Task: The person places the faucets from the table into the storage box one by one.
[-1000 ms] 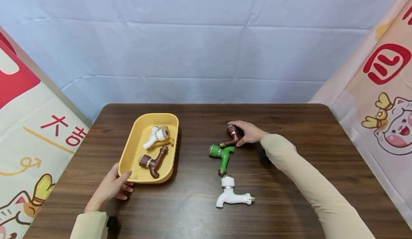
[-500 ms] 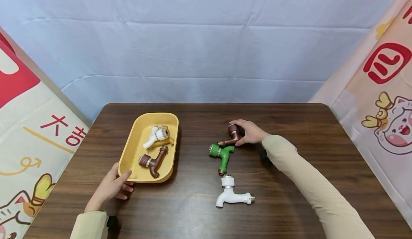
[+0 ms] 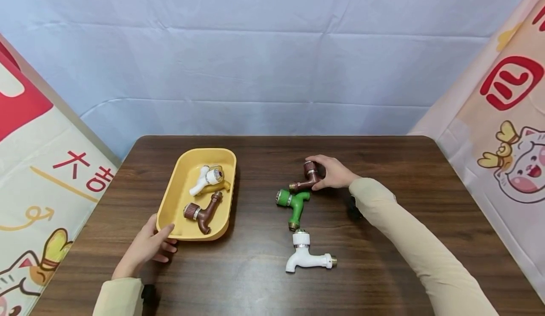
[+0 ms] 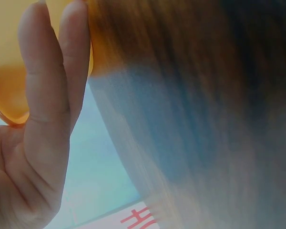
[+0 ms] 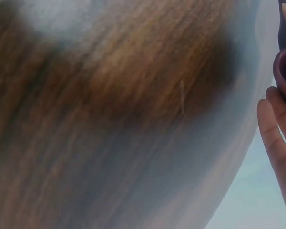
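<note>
My right hand (image 3: 335, 171) grips a brown tap (image 3: 312, 178) by its knob and body, at the far middle of the table. The tap's brass end points left, just behind a green tap (image 3: 297, 208) lying on its side. Closer to me lies a white tap (image 3: 310, 260). At the left, my left hand (image 3: 146, 247) holds the near-left corner of a yellow basin (image 3: 173, 215), thumb over the rim and fingers against the outside. Inside the basin lie a second brown tap (image 3: 206, 215), another white tap (image 3: 202, 183) and a yellow tap (image 3: 220, 187) partly under the white one.
Everything stands on a dark wood-grain table (image 3: 255, 287). A pale cloth (image 3: 272, 70) hangs behind its far edge. Printed banners flank the table, one at the left (image 3: 64, 197) and one at the right (image 3: 506, 164).
My right hand has shifted slightly away from me and to the right, tilting the brown tap more upright and drawing it a little off the green one. The left hand and basin stay put.
</note>
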`<state>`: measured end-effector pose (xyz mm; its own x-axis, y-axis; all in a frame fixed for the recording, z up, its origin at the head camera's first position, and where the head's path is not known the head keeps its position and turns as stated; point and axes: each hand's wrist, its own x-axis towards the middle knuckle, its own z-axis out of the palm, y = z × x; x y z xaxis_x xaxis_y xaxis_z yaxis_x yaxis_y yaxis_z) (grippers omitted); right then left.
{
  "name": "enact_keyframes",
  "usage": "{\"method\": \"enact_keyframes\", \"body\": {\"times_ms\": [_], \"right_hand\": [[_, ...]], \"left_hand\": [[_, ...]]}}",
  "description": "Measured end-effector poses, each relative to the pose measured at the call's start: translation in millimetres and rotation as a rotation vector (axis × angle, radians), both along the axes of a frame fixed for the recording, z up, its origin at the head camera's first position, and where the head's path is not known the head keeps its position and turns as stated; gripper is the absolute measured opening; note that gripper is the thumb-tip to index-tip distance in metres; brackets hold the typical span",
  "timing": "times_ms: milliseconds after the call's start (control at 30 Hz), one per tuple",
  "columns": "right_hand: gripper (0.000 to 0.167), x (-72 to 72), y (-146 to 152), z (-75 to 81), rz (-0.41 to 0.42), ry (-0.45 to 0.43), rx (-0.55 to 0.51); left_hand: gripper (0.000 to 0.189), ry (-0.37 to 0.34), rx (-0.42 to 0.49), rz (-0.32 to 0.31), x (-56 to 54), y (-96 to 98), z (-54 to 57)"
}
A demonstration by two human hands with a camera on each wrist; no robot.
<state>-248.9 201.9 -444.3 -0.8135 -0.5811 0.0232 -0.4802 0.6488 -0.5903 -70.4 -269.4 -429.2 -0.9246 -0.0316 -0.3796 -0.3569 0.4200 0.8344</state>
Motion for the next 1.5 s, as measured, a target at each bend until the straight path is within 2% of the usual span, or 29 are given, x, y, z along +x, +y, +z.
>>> {"method": "enact_keyframes", "body": {"times_ms": [567, 900, 1500], "right_hand": [[0.082, 2.0, 4, 18.0, -0.009, 0.062, -0.041], [0.080, 6.6, 6, 26.1, -0.005, 0.054, -0.088], [0.080, 8.3, 0, 40.1, -0.015, 0.059, -0.078]], "left_hand": [[0.048, -0.010, 0.000, 0.003, -0.8, -2.4, -3.7], [0.047, -0.005, 0.002, 0.003, -1.5, -2.7, -4.6], [0.048, -0.002, 0.001, 0.001, -1.1, -2.1, -3.6]]}}
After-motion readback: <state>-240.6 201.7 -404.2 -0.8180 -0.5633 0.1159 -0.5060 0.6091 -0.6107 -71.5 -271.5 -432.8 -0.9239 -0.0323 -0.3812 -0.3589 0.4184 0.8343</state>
